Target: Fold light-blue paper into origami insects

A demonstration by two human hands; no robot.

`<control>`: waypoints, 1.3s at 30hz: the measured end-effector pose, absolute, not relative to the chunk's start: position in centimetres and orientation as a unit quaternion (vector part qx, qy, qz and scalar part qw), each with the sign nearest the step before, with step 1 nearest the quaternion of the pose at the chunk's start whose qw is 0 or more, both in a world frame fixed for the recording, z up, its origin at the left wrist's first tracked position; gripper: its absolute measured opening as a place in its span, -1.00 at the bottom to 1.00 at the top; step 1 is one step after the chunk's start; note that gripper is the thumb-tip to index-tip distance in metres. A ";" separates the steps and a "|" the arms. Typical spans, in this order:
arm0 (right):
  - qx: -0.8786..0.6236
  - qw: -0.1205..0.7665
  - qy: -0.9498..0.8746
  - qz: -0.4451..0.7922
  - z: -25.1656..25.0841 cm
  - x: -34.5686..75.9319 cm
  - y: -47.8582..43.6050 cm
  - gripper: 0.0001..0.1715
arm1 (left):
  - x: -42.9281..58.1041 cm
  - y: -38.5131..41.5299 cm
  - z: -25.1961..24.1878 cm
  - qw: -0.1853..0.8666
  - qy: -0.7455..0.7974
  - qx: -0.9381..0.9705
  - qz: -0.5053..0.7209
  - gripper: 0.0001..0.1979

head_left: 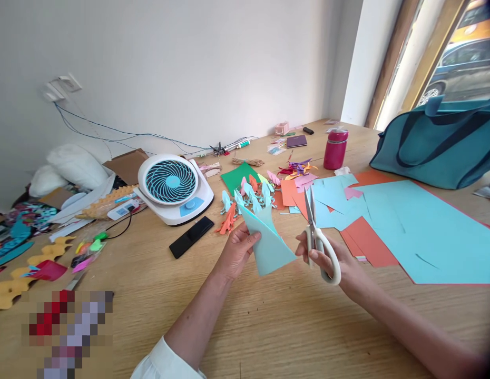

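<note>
My left hand [240,248] grips folded pale-blue paper [271,250] left of white-handled metal scissors [313,223] gripped by my right hand [345,266], blades toward the desk [268,326]'s far edge.

The sheet [269,250] is matt paper, the scissors [313,226] metal and smooth plastic, the table [264,331] grained wood.

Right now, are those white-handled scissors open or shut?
Slightly open: the white-handled scissors show a gap between their blade tips.

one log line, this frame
left hand: holds light-blue paper | right hand: holds white-handled scissors | blades: upward, clear of paper
</note>
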State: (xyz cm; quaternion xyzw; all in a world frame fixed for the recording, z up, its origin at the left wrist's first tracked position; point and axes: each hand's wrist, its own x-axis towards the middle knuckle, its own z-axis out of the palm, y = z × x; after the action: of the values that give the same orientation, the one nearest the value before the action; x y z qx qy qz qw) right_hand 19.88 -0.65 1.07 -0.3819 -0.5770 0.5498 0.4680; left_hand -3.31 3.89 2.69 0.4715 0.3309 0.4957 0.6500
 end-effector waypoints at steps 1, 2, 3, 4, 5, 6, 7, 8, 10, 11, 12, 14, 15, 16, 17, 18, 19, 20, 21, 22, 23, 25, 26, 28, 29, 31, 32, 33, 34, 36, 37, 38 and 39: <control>-0.388 0.467 -0.576 0.547 1.2 19.9 -0.6 -0.50 | -3.3 3.8 2.5 0.657 0.331 0.469 0.489 -0.73; -0.394 0.466 -0.574 0.545 1.3 19.9 -0.6 -0.50 | -3.3 3.8 2.4 0.662 0.331 0.467 0.484 -0.74; -0.399 0.465 -0.573 0.544 1.4 19.9 -0.6 -0.49 | -3.2 3.8 2.4 0.666 0.331 0.465 0.480 -0.75; -0.403 0.463 -0.573 0.543 1.5 19.8 -0.6 -0.50 | -3.2 3.7 2.3 0.669 0.331 0.466 0.475 -0.76; -0.406 0.462 -0.574 0.541 1.6 19.8 -0.6 -0.51 | -3.1 3.7 2.4 0.670 0.330 0.468 0.472 -0.76; -0.408 0.462 -0.575 0.538 1.6 19.7 -0.6 -0.53 | -3.0 3.6 2.5 0.670 0.330 0.471 0.470 -0.77; -0.410 0.462 -0.577 0.534 1.7 19.6 -0.7 -0.55 | -2.9 3.5 2.6 0.669 0.330 0.474 0.468 -0.77; -0.412 0.462 -0.578 0.532 1.7 19.5 -0.7 -0.57 | -2.7 3.3 2.7 0.667 0.332 0.476 0.467 -0.77; -0.418 0.468 -0.571 0.529 1.5 19.3 -0.7 -0.60 | -2.4 3.0 3.1 0.661 0.342 0.481 0.463 -0.76; -0.422 0.473 -0.565 0.528 1.4 19.2 -0.7 -0.61 | -2.3 2.9 3.2 0.659 0.348 0.484 0.459 -0.76; -0.428 0.479 -0.558 0.526 1.3 19.2 -0.7 -0.61 | -2.3 2.8 3.3 0.658 0.352 0.487 0.453 -0.74; -0.442 0.493 -0.545 0.514 0.9 19.3 -0.5 -0.61 | -2.3 2.8 3.4 0.659 0.356 0.492 0.444 -0.74; -0.449 0.498 -0.543 0.506 0.7 19.5 -0.3 -0.61 | -2.4 2.8 3.4 0.661 0.357 0.489 0.443 -0.74; -0.458 0.502 -0.542 0.495 0.5 19.8 -0.1 -0.60 | -2.5 3.0 3.3 0.663 0.360 0.479 0.448 -0.74; -0.469 0.502 -0.543 0.482 0.3 20.3 0.2 -0.59 | -2.7 3.2 3.3 0.667 0.362 0.462 0.459 -0.75; -0.484 0.496 -0.548 0.469 0.1 20.8 0.6 -0.58 | -2.9 3.5 3.3 0.673 0.362 0.439 0.472 -0.75; -0.505 0.485 -0.555 0.449 -0.1 21.4 1.0 -0.58 | -3.1 3.7 3.3 0.684 0.359 0.411 0.484 -0.76; -0.530 0.461 -0.567 0.430 -0.3 22.0 1.4 -0.58 | -3.3 4.0 3.3 0.701 0.350 0.383 0.489 -0.77; -0.559 0.437 -0.578 0.402 -0.4 22.6 1.8 -0.60 | -3.5 4.2 3.3 0.724 0.336 0.355 0.486 -0.79; -0.590 0.417 -0.585 0.368 -0.5 23.2 2.1 -0.62 | -3.6 4.3 3.3 0.752 0.317 0.329 0.476 -0.82; -0.619 0.407 -0.586 0.329 -0.5 23.6 2.4 -0.65 | -3.6 4.4 3.3 0.780 0.297 0.304 0.459 -0.84; -0.653 0.420 -0.578 0.252 -0.3 24.2 2.6 -0.70 | -3.6 4.5 3.2 0.829 0.269 0.260 0.416 -0.88; -0.652 0.436 -0.577 0.228 -0.1 24.2 2.6 -0.71 | -3.6 4.4 3.0 0.846 0.265 0.244 0.393 -0.86; -0.618 0.466 -0.593 0.221 0.3 23.9 2.2 -0.69 | -3.3 4.0 2.7 0.873 0.269 0.226 0.337 -0.81; -0.590 0.475 -0.610 0.233 0.5 23.6 1.9 -0.66 | -3.1 3.8 2.4 0.886 0.272 0.219 0.305 -0.79; -0.526 0.484 -0.648 0.265 0.9 22.8 1.3 -0.61 | -2.6 3.3 1.9 0.912 0.271 0.201 0.235 -0.78; -0.494 0.485 -0.666 0.277 1.1 22.5 1.1 -0.60 | -2.2 3.0 1.7 0.923 0.269 0.190 0.201 -0.78; -0.466 0.484 -0.683 0.288 1.2 22.2 0.9 -0.60 | -1.8 2.8 1.4 0.932 0.266 0.180 0.169 -0.78; -0.446 0.477 -0.697 0.296 1.3 22.0 0.7 -0.63 | -1.5 2.5 1.2 0.940 0.262 0.172 0.137 -0.78; -0.434 0.456 -0.712 0.309 1.4 21.8 0.6 -0.73 | -0.8 2.1 0.8 0.950 0.253 0.165 0.084 -0.78; -0.438 0.446 -0.713 0.317 1.5 21.9 0.6 -0.76 | -0.6 1.9 0.6 0.952 0.248 0.166 0.065 -0.78; -0.441 0.439 -0.710 0.330 1.4 21.9 0.6 -0.78 | -0.4 1.8 0.5 0.952 0.247 0.174 0.056 -0.78; -0.440 0.435 -0.705 0.348 1.4 22.0 0.7 -0.78 | -0.4 1.7 0.5 0.948 0.248 0.190 0.060 -0.77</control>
State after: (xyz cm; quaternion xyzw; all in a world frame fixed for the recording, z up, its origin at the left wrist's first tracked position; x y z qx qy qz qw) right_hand 22.02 0.66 1.42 -0.4397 -0.7048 0.3480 0.4345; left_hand -0.41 1.74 0.46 0.1904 0.2482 0.0596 0.9479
